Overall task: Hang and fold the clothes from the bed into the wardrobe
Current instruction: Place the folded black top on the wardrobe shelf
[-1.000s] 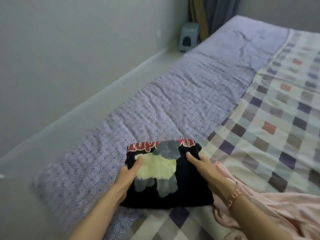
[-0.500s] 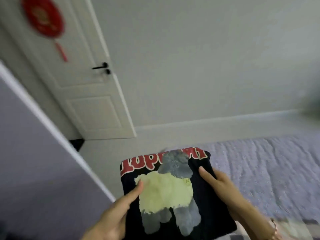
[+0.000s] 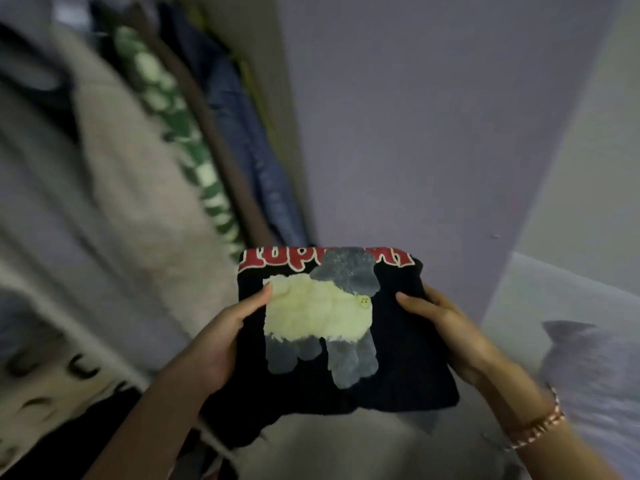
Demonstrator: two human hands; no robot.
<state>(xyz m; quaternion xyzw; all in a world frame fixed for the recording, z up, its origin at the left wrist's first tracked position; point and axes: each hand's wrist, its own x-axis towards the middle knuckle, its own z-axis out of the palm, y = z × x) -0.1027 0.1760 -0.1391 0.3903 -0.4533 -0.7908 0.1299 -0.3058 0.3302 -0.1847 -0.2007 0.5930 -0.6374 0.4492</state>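
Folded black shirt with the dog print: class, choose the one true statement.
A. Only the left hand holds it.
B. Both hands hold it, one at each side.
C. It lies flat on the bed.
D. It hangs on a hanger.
B: the left hand and the right hand each hold one side of the folded black shirt, thumbs on top.

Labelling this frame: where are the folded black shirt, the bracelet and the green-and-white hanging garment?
folded black shirt [image 3: 401,355], head view, black cloth right of the print.
bracelet [image 3: 535,424], head view, beads at the wrist.
green-and-white hanging garment [image 3: 183,140], head view, its patterned middle.
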